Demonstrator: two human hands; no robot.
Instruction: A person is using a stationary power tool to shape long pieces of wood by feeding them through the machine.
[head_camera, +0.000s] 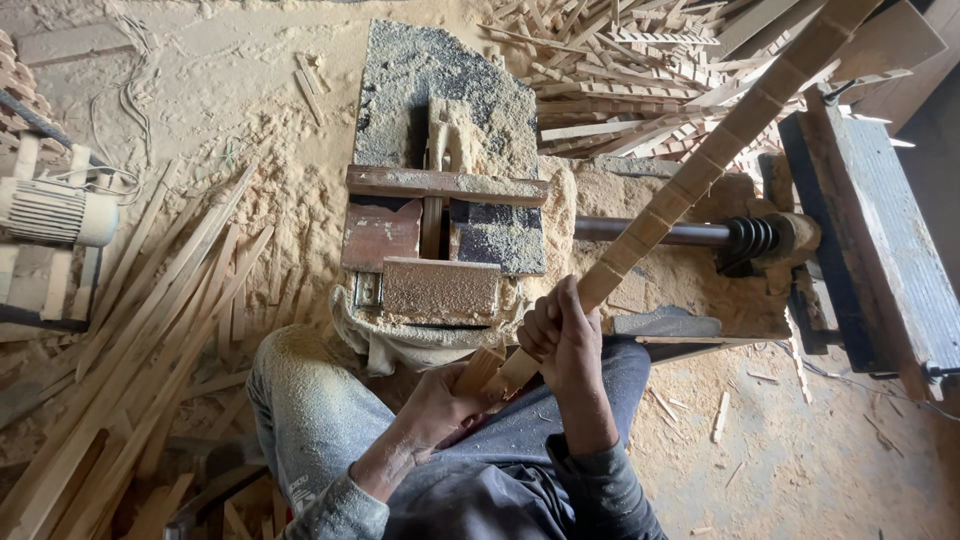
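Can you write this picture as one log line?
left hand: grips notched wooden strip low end | right hand: grips strip above | strip: tilted up-right

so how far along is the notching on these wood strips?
Looks done: a heap of notched strips behind the saw table. In hand: both hands, left hand and right hand, grip one long notched strip. Seemingly left: the plain strips piled beside the person's knee.
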